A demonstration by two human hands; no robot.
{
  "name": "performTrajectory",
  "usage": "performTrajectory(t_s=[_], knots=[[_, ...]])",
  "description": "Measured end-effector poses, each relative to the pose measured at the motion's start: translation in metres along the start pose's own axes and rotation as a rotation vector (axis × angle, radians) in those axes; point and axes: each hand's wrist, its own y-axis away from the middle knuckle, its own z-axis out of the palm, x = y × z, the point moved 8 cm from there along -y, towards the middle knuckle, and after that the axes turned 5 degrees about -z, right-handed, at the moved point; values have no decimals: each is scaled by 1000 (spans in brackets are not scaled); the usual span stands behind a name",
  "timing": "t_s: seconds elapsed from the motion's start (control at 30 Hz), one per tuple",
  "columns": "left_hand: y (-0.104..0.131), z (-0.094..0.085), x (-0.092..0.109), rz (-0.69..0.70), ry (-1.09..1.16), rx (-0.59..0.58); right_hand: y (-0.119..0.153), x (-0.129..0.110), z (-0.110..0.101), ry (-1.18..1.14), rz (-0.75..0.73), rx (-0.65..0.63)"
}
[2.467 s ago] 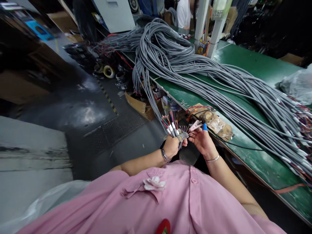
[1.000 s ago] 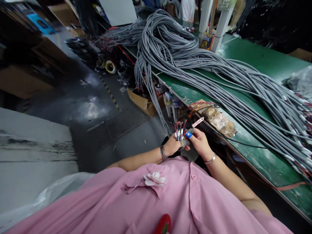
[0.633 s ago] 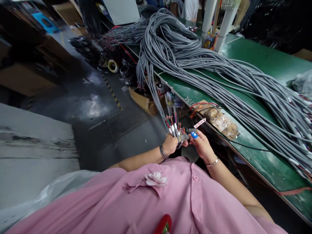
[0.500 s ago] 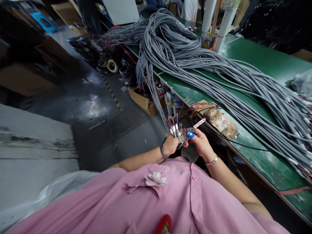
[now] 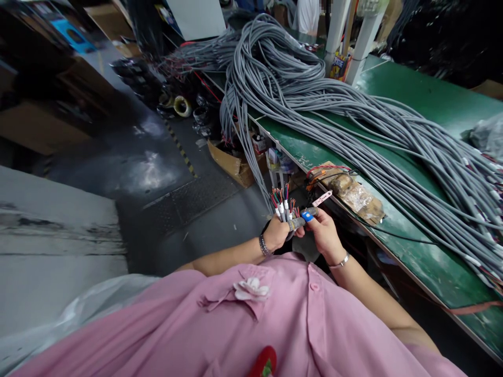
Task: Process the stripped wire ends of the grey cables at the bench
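My left hand [image 5: 275, 232] is closed round several grey cable ends [image 5: 283, 210], whose white collars and stripped coloured wires stick up above the fist. Close against it on the right, my right hand [image 5: 324, 230] is pinched, with a blue wrapping [image 5: 307, 216] on the thumb. A flat pink piece with holes [image 5: 323, 198] juts out beyond its fingers, and its other end is hidden. Grey fabric covers [image 5: 295, 223] show on fingers between the hands. Thin orange-red wire strands lie by the right thumb. The held cables run up to the table edge.
A thick heap of grey cables [image 5: 275, 78] lies along the green table [image 5: 401, 84]. A taped cardboard piece [image 5: 356, 196] sits near its front edge. Below stands an open cardboard box [image 5: 231, 165]. A grey-white cabinet [image 5: 58, 220] is at the left. A person in white [image 5: 307, 17] is behind the table.
My right hand has shifted slightly and its wrist has turned a little; the blue-wrapped thumb is lower. The left hand keeps its hold on the cable ends.
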Motion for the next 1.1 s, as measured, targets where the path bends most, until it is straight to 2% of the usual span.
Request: performTrajectory(t_s=[0.13, 0.3, 0.37, 0.5, 0.6, 0.77, 0.93, 1.1], knots=[[1, 0, 3, 16, -5, 25, 0, -2, -2, 19, -47, 36], [1, -6, 7, -5, 71, 74, 4, -6, 0, -120, -19, -70], [1, -6, 10, -14, 105, 68, 4, -6, -6, -202, 5, -60], [0, 1, 20, -13, 149, -6, -8, -6, -22, -295, 66, 19], [-4, 10, 24, -57, 163, -87, -21, -11, -24, -306, 97, 31], [-12, 26, 26, -125, 180, -208, -31, -19, -27, -282, 69, 94], [-19, 27, 21, -144, 159, -212, -26, -19, -34, -238, 59, 160], [-22, 28, 14, -176, 193, -218, -24, -22, -33, -316, 28, 182]])
